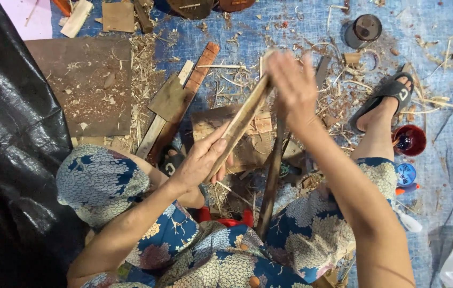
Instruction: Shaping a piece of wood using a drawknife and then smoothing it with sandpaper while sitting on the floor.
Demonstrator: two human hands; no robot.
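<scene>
Left hand: wrapped around the lower end of a bamboo strip, thumb laid along its upper face, fingers curled beneath.
Right hand: blurred, raised at the upper end of the same strip; fingers spread and pointing up, palm seemingly pressed to the strip's tip; cannot tell whether closed on it.
Bamboo strip: pale, long and flat, held slanted above the lap, running from the left hand up and rightwards to the right hand.
Dark stick: long, thin, nearly upright between the knees, passing under the right forearm.
Wooden block: flat, pale brown, lying on the ground beneath the strip, strewn with shavings.
Brown board: large, dark, left of the hands, dusted with chips.
Reddish plank: narrow, slanting beside a paler slat, left of the block.
Sandalled foot: right of the hands, in a black slide on the blue tarp.
Red bowl: round, just beside that foot's heel.
Black sheet: glossy, along the left edge.
</scene>
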